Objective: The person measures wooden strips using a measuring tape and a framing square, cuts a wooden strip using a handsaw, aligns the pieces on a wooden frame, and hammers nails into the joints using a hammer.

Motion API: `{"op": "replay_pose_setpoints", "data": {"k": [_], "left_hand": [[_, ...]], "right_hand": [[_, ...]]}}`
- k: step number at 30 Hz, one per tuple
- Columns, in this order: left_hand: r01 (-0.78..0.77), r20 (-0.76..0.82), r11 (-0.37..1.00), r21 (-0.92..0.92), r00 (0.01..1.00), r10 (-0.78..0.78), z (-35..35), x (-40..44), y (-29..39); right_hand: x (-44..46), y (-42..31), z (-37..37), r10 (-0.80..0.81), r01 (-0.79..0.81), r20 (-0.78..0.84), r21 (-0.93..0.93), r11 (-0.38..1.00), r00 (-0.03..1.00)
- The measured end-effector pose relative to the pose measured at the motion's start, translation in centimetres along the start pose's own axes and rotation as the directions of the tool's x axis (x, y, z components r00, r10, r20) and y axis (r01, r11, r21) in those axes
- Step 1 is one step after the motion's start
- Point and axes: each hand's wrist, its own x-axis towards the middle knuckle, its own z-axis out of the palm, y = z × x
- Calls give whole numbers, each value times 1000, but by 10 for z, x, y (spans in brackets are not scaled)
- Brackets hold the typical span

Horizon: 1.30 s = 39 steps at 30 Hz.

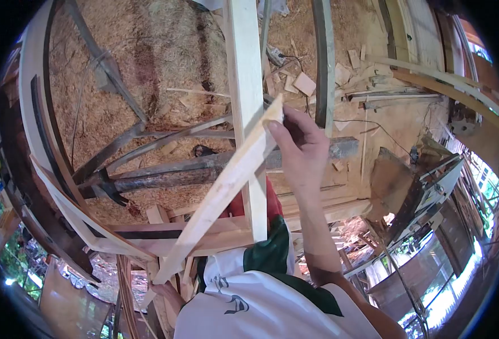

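Sawdust-covered floor (165,68) lay beneath one slanting wooden strip (215,186)

Shavings spread widest on the far left, and a white-and-green shirt (249,299) filled the near middle. One long, pale beam (243,68) ran from the far side to just beyond the shirt. One dark bar (176,172) lay crosswise below it, and one grey bar (322,62) stretched along the far right of the beam.

Between the camera and the pale beam, the strip slanted from near left to the middle right, crossing over the beam; whether the two touched could not be told.

Two hands were in view. The right hand (303,144) was clamped on the strip's farther end, thumb on the near side and the other fingers bent behind the wood, with no gap left in the pinch. The left hand (169,296) was beside the nearer end, partly hidden by the shirt; its fingers could not be made out, so its grip could not be told.

Smallest were the offcuts (304,84), at least four, scattered on the far right.
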Motion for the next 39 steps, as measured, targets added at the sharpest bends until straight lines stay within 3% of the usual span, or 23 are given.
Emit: {"op": "replay_pose_setpoints", "data": {"k": [2,3,10,16,18,21,31,33,35,37,39], "left_hand": [[2,-10,1000,-11,1000,-3,3,-1,-3],[1,-18,1000,-16,1000,-1,3,-3,-4],[-24,-90,999,-28,996,22,4,-12,-8],[-21,-182,1000,0,983,20,11,-19,-8],[31,-35,999,-37,999,-33,8,-11,-6],[128,-66,980,-153,988,-140,28,-30,-1],[163,-19,975,-150,986,-168,-14,25,-8],[233,19,946,-226,972,-235,-34,39,-4],[248,-39,938,-243,964,-264,-33,25,-12],[15,-134,1000,22,991,-12,-14,8,-19],[-31,-223,1000,-1,974,30,-1,3,-12]], "right_hand": [[7,0,10,-201,191,-66,-143,971,977],[11,0,14,-210,195,-80,-161,968,975],[19,5,26,-136,120,-80,-181,976,987],[23,12,30,-205,189,-143,-119,975,968],[24,9,32,-228,204,-155,-155,967,961],[23,8,30,-213,187,-146,-172,967,966],[21,7,34,-168,134,-192,-175,975,967],[23,16,28,-322,255,-154,-343,904,934],[22,16,27,-265,178,-175,-396,901,948],[22,11,36,-224,153,-188,-329,932,956],[21,6,46,-215,157,-217,-257,954,952]]}}
